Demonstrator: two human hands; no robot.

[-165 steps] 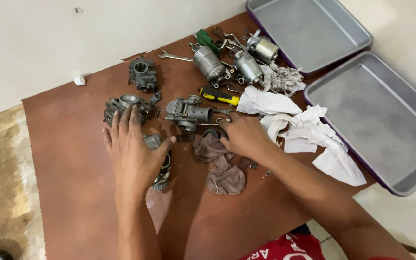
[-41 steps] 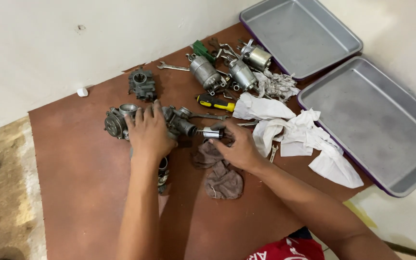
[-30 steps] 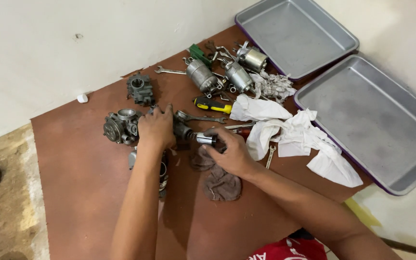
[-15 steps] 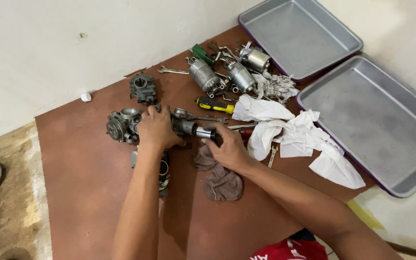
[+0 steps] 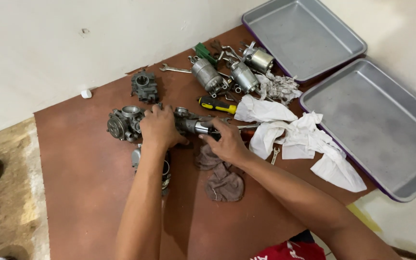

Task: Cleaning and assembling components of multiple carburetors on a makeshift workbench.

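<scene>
My left hand lies closed over a grey metal carburetor body on the brown board. My right hand grips a metal tool with a dark handle, whose end meets that body. A second carburetor sits just left of my left hand. Another metal part shows partly under my left forearm. A brown rag lies below my right hand.
A small dark engine part, a spanner, a yellow-handled screwdriver, cylindrical metal motors and white rags lie further back. Two grey metal trays stand at the right. A white wall borders the board.
Both hands have come together on the carburetor body. My left hand moved from the part at the left onto it, and my right hand brought the tool against it.
</scene>
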